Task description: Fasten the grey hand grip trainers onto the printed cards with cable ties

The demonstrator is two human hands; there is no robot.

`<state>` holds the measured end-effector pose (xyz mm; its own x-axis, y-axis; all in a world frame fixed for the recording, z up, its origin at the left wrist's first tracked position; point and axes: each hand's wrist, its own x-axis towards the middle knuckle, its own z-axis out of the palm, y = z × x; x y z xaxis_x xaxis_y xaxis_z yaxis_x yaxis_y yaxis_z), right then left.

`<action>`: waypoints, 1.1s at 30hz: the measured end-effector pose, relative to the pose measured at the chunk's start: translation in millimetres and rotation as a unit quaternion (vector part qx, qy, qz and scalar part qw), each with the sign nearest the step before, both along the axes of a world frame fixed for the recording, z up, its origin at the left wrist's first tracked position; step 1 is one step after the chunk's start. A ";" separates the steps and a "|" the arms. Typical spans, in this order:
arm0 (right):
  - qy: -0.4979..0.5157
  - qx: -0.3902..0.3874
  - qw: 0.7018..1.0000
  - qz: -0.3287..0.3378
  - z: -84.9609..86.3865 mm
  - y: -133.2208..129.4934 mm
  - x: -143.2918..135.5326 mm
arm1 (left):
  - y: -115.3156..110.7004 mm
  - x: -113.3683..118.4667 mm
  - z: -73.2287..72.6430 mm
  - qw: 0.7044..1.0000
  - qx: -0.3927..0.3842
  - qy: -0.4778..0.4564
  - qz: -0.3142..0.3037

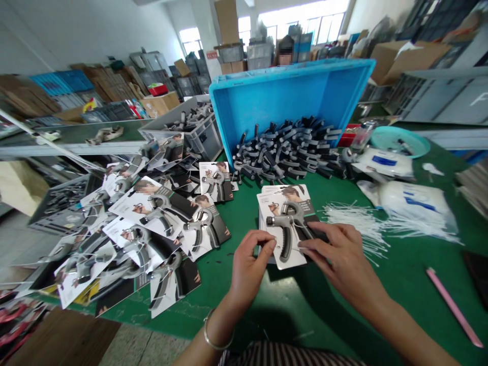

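Observation:
A grey and black spring hand gripper [292, 218] lies on a printed backing card [280, 260], on top of a small stack of such cards on the green table. My left hand [251, 262] is at the card's left edge, thumb and forefinger pinched together; whatever is between them is too small to make out. From the other side, my right hand [339, 254] has its fingers around the hand gripper's black right handle, with the thumb tip close to the card. A thin pale strand shows near the fingertips. Loose white zip ties [353, 226] lie to the right of this hand.
Carded hand grippers [163, 208] pile up at the left. A tipped blue crate [274, 96] spills several loose hand grippers [285, 147] behind the cards. To the right are plastic bags of zip ties [415, 201], a turquoise tray [421, 140] and a pink stick-like object [453, 307].

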<state>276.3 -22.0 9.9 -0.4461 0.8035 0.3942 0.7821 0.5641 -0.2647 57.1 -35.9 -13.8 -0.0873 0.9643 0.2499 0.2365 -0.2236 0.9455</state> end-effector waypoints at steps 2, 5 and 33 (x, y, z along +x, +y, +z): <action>0.016 0.002 1.000 0.006 1.9 2.7 -0.6 | -0.2 0.6 2.6 1.000 0.001 0.002 -0.006; 0.057 -0.023 0.997 0.042 4.9 5.5 -6.7 | -0.2 3.0 6.4 1.000 0.006 0.013 -0.021; 0.085 -0.008 0.992 0.098 5.3 13.4 -23.7 | 1.1 13.3 9.2 0.999 -0.036 -0.011 -0.023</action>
